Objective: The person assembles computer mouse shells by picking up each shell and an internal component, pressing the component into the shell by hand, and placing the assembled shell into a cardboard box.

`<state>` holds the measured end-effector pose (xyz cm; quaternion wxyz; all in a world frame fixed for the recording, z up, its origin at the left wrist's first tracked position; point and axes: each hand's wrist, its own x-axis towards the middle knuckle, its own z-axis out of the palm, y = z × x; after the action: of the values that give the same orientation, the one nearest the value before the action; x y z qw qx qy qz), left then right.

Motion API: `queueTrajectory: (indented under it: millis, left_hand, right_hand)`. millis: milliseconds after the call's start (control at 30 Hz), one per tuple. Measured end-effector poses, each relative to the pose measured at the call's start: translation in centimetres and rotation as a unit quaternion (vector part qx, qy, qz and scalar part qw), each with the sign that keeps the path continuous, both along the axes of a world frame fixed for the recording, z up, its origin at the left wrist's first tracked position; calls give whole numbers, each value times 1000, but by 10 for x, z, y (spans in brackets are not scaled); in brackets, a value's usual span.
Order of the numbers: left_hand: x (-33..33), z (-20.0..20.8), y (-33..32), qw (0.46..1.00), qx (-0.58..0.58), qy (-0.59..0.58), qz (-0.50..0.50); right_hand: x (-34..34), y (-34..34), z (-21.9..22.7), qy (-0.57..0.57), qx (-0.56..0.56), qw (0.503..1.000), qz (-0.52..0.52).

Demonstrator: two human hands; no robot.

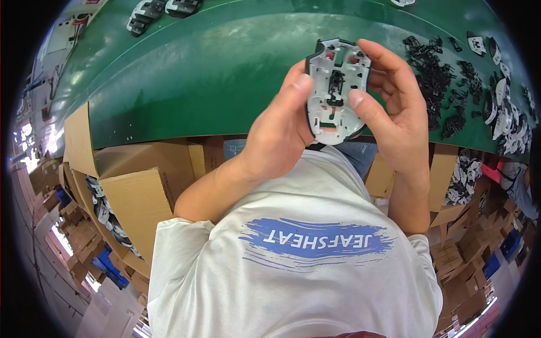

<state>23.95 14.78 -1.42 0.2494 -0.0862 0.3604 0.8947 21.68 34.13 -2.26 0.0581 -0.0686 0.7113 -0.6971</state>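
Observation:
Above the near edge of the green table (214, 79), I hold up a mouse shell (320, 93) with both hands. Its pale grey inner side, full of slots and posts, faces me, and black trim runs along its edges. A small black plastic part (336, 84) sits in the middle of the shell. My left hand (276, 127) grips the left edge, thumb at the rim. My right hand (403, 121) is closed around the right side, its thumb pressing on the inner face beside the black part and its fingers partly hidden behind.
A heap of small black parts (431, 73) lies on the table to the right, with white and black shells (501, 112) beyond it. More shells (147, 12) rest at the far left. Open cardboard boxes with parts, one at the left (135, 197), stand below the table edge.

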Motion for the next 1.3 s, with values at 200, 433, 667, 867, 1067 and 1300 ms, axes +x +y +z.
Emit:
queueTrajectory:
  millis: [200,433,667,867,1067,1300]
  left_hand:
    - [8,-17,8,976,-190,99,27]
    - [9,-43,6,933,-295,185,91]
    - [8,-58,2,893,-376,233,83]
    - [9,-54,4,888,-390,236,63]
    - [18,-19,-29,962,-273,-5,3]
    - [88,58,-141,936,-242,62,248]
  right_hand:
    - [9,-11,-10,57,68,996,0]
    - [20,-37,-36,20,5,1000,-7]
    - [18,-42,-42,28,32,999,-23]
    - [22,-37,-39,58,113,991,-33]
    - [21,-32,-25,-36,0,993,109]
    - [-35,13,-21,141,308,938,66]
